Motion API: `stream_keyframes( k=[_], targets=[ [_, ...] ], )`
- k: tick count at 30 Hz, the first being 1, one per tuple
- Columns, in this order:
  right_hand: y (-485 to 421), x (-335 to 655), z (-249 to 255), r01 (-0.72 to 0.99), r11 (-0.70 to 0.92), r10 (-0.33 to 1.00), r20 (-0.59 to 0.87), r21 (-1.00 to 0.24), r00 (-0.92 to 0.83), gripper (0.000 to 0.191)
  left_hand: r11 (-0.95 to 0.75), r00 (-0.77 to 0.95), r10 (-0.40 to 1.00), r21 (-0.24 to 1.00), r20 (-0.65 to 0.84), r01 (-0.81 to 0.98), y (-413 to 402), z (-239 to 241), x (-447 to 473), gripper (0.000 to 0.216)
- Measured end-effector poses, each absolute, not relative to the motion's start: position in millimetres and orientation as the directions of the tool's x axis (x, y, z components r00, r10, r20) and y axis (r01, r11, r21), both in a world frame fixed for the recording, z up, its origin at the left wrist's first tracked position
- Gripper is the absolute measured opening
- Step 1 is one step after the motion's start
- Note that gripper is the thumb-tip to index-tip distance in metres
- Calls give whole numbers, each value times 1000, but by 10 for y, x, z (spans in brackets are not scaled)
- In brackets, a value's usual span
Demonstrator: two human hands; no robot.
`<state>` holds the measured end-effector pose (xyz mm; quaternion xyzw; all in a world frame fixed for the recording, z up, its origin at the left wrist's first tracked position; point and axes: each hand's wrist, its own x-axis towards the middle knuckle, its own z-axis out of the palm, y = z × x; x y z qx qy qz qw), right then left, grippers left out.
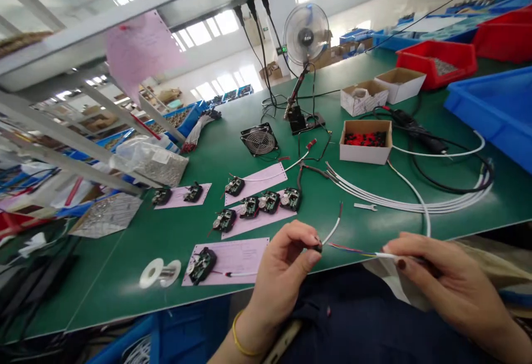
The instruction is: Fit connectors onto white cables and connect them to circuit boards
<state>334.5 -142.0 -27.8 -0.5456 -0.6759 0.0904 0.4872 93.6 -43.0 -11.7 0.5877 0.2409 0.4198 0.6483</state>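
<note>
My right hand (pixel 440 275) is closed around a white cable (pixel 383 255), whose bared thin coloured wires (pixel 353 250) point left. My left hand (pixel 288 261) is pinched just beside the wire tips; a small dark spot shows at its fingertips, and what they hold is hidden. Behind those fingertips, a short white cable end (pixel 333 230) with red and dark wire tips slants up. Left of my left hand, a black module with a circuit board (pixel 202 266) rests on a pink sheet (pixel 245 250), beside another white cable end with a red and black tip.
Several similar modules (pixel 269 202) sit on pink sheets farther back. White cables (pixel 399 202) curve across the right, near a small wrench (pixel 366 206). A box of red and black parts (pixel 366 141), a soldering iron stand (pixel 297 120), a fan (pixel 260 139) and a solder spool (pixel 160 272) surround the work area.
</note>
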Motion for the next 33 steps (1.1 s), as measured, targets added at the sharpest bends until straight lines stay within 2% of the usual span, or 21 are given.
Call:
stream_keyframes(
  k=[4, 10, 13, 17, 19, 21, 33],
  targets=[
    [-1464, 3277, -197, 661, 385, 827, 559, -644, 63, 20, 148, 579, 807, 909, 117, -389, -474, -171, 915, 7],
    [-1480, 3225, -198, 592, 359, 884, 467, -722, 34, 16, 206, 601, 792, 880, 106, -427, -521, -185, 878, 7],
    [-1489, 3207, -219, 581, 327, 904, 425, -745, 36, 15, 148, 597, 791, 906, 133, -397, -513, -177, 851, 8],
    [-1490, 3193, -196, 610, 311, 907, 420, -729, 38, 15, -122, 552, 805, 972, 216, -202, -490, -146, 793, 5],
    [-1486, 3192, -174, 624, 305, 912, 409, -719, 26, 15, -255, 539, 800, 962, 265, -93, -480, -132, 763, 9],
    [-1481, 3192, -160, 627, 295, 922, 388, -721, 12, 16, -313, 544, 790, 949, 284, -40, -473, -122, 740, 13],
    [-1455, 3176, -172, 595, 242, 944, 329, -766, 39, 16, -189, 573, 792, 977, 212, -99, -469, -95, 748, 8]
  ],
)
